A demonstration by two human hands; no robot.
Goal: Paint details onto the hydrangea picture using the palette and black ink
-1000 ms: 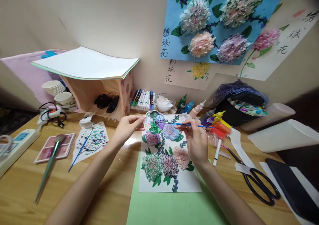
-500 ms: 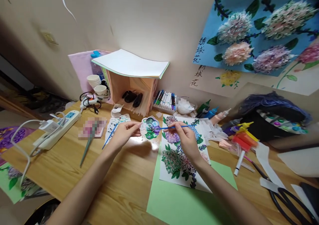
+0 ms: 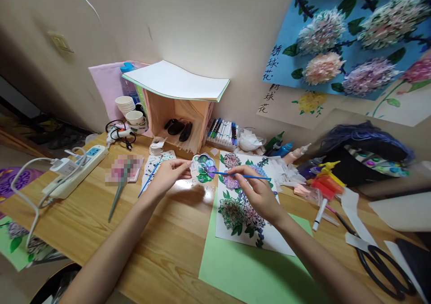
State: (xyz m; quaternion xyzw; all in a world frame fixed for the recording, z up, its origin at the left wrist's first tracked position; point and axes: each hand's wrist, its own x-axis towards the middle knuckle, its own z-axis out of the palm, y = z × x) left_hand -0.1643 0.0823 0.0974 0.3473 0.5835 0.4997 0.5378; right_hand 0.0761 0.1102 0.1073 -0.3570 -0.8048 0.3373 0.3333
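My left hand (image 3: 174, 174) pinches the left rim of a flower-shaped paint palette (image 3: 203, 168), whose wells carry green, purple and pale paint. In my right hand (image 3: 253, 188) is a thin blue paintbrush (image 3: 242, 175), held nearly level with its tip over the palette's wells. Whether the tip touches the paint I cannot tell. Beneath the right hand lies a white sheet with a flower picture (image 3: 232, 212), its blossoms in purple, green and pink. It rests on a larger green sheet (image 3: 232, 268). My right hand and forearm cover part of the picture.
A second blue brush (image 3: 150, 178) lies on paint-spotted paper at left. Black scissors (image 3: 380, 263), paint bottles (image 3: 326, 182) and a marker (image 3: 319, 215) are on the right. A power strip (image 3: 81, 174) runs along the left, and a cardboard box (image 3: 151, 120) stands behind.
The brush has shifted slightly right across the palette, with my right hand moving along. My left hand keeps its hold on the palette. The whole view has tilted slightly.
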